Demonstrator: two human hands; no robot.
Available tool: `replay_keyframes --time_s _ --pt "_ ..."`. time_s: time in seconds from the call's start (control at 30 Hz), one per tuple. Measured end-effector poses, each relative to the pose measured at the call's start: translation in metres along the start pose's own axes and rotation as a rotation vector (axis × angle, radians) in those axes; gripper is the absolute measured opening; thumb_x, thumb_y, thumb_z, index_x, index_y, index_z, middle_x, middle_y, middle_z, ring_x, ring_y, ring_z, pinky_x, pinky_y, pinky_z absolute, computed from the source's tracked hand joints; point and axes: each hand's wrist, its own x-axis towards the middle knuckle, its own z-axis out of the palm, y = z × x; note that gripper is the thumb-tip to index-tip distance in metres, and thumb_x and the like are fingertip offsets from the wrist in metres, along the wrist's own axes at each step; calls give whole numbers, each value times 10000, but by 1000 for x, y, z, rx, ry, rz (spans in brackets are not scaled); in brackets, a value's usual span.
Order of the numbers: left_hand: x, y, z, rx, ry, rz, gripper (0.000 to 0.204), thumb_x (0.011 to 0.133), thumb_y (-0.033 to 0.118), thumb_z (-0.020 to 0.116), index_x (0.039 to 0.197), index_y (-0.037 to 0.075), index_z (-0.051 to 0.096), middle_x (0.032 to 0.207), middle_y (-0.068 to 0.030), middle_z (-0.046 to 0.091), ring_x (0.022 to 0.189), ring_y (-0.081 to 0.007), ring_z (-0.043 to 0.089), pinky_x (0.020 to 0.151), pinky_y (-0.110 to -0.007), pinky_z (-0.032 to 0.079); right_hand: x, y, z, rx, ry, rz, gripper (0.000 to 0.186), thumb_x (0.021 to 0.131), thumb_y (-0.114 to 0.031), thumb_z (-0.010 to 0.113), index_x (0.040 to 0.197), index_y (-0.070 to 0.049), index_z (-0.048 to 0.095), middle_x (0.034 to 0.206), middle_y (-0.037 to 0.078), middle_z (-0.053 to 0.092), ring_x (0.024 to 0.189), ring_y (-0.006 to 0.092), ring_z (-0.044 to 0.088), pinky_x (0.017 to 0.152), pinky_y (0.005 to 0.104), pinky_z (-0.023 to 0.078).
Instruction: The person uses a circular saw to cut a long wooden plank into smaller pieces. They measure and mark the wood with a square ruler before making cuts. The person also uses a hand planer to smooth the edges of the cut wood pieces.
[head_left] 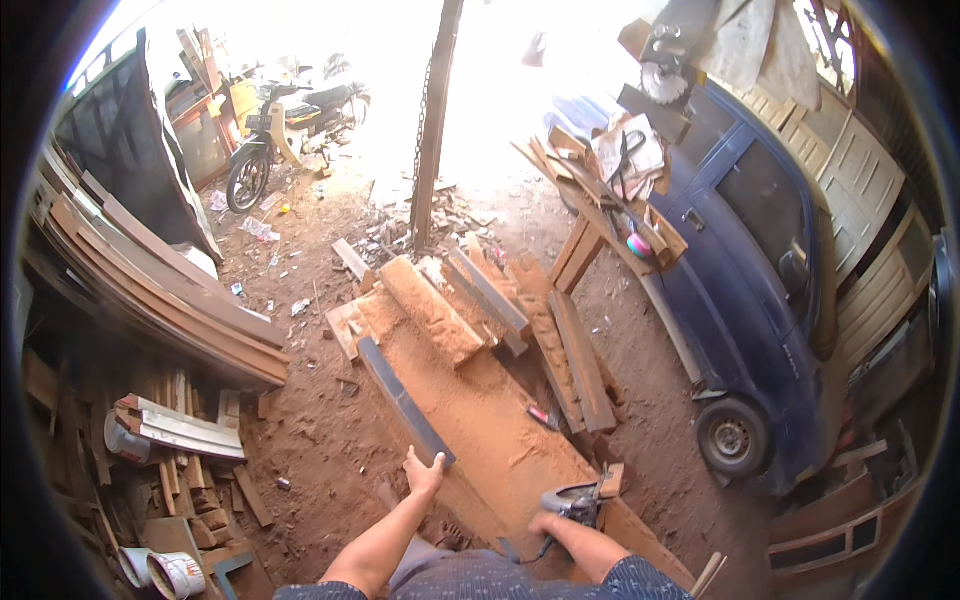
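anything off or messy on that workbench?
Yes. Thick sawdust covers the wide board, heaped around the loose planks at its far end. The dark grey strip lies askew along the left edge, its near end under the left hand. The right hand rests on a power tool.

The right hand covers much of the grey power tool, so its kind cannot be told, and sawdust buries most of the workbench top. The motorbike and the yard behind it wash out in glare. The blue van is cut off by the picture's dark rim.
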Motion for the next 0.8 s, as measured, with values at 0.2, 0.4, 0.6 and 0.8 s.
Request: replay_keyframes --time_s 0.2,0.4,0.6,0.8 --pt "-33 -59 -63 33 -12 30 767 882 433 770 1407 -66 517 1302 -287 606 1251 -385 581 1059 -427 465 -61 -36 -54 456 205 367 503 964 -433 527 1050 -6 778 1123 198 749 1035 374 722 892 480 559" --pt "-61 -42 -17 -122 -669 -125 634 999 498 612 1352 -28 599 1198 -194 714 1089 -269 704 893 -405 564 -191 -84 -108 297 120 270 333 924 -299 624 1008 -19 785 1066 216 750 969 389 719 806 526 554" --pt "-99 8 64 -506 -851 -705 699 1063 592 362 1350 -3 591 1174 -149 708 1048 -293 701 865 -504 576 -119 -88 -50 -1133 554 410 339 979 -238 487 1220 -67 653 1107 133 679 1062 266 627 895 429 515" --pt "-98 -6 91 -830 -466 -659 726 1073 600 376 1291 -56 599 1243 -176 687 1106 -292 682 968 -434 549 -67 -92 -97 126 794 336 377 1064 -265 399 1369 -99 545 1327 98 618 1232 235 569 1075 383 457"
